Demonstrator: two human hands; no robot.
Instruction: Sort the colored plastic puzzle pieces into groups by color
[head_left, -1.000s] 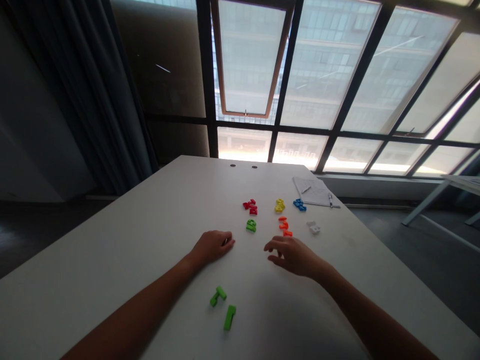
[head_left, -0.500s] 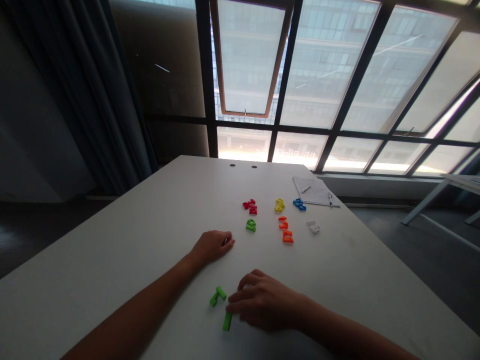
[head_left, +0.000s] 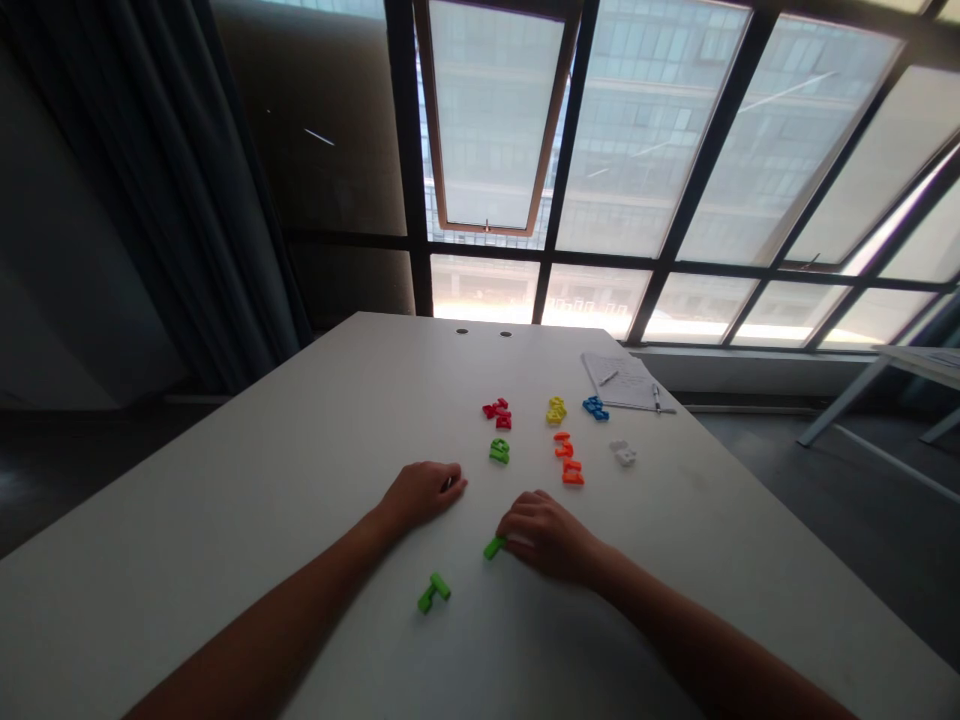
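My right hand (head_left: 549,535) pinches a green toy block (head_left: 493,547) between thumb and fingers, just over the white table. The block's far end is hidden by the fingers. My left hand (head_left: 425,492) rests on the table with its fingers curled closed, and nothing shows in it. Nearer to me, two joined green pieces (head_left: 434,592) lie on the tabletop below the left hand. A small cluster of green pieces (head_left: 499,451) sits beyond both hands. Orange pieces (head_left: 570,462) lie to the right of it, ahead of my right hand.
Red pieces (head_left: 499,413), yellow pieces (head_left: 556,410), blue pieces (head_left: 596,408) and white pieces (head_left: 623,453) lie in separate groups on the white table (head_left: 315,440). Paper sheets (head_left: 628,380) with pens lie at the right edge. Windows stand behind the table; a dark curtain hangs left.
My right hand has lifted the green block and carried it forward and to the right, away from the joined green pieces. My left hand has stayed in place.
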